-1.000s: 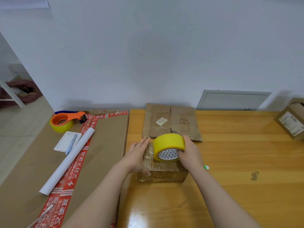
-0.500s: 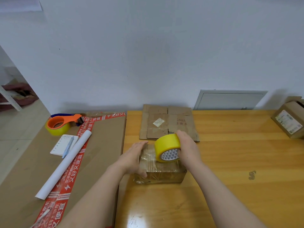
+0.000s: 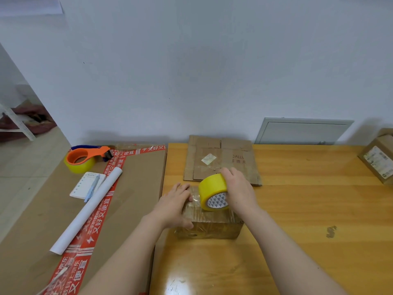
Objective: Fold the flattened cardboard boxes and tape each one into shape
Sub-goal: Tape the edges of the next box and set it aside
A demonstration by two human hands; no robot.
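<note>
The small folded box (image 3: 209, 229) stands on the wooden table (image 3: 297, 209) near its left edge, directly in front of the person, with its top and front face covered in glossy clear tape. The left hand (image 3: 174, 204) lies on the left part of the box top with fingers extended and pressing down and the thumb reaching over the front edge; it grips nothing. The right hand (image 3: 238, 190) curls its fingers over the rim of the yellow tape roll (image 3: 210, 188), which stands on edge on the box top with its patterned core facing the camera. The box is judged light and stiff along its folds, but likely to give in mid-panel and slick where taped. It should therefore be held down with a flat hand close to an edge rather than pinched. The roll is rigid and is best gripped across its width, loosely enough to turn. A flattened cardboard box (image 3: 221, 158) lies just behind, toward the wall. The free end of the tape cannot be made out against the glossy film. The right and rear faces of the box are hidden behind the roll and right hand, so seam closure there cannot be confirmed. Another labelled box (image 3: 379, 160) is cut off at the right edge of the frame.
</note>
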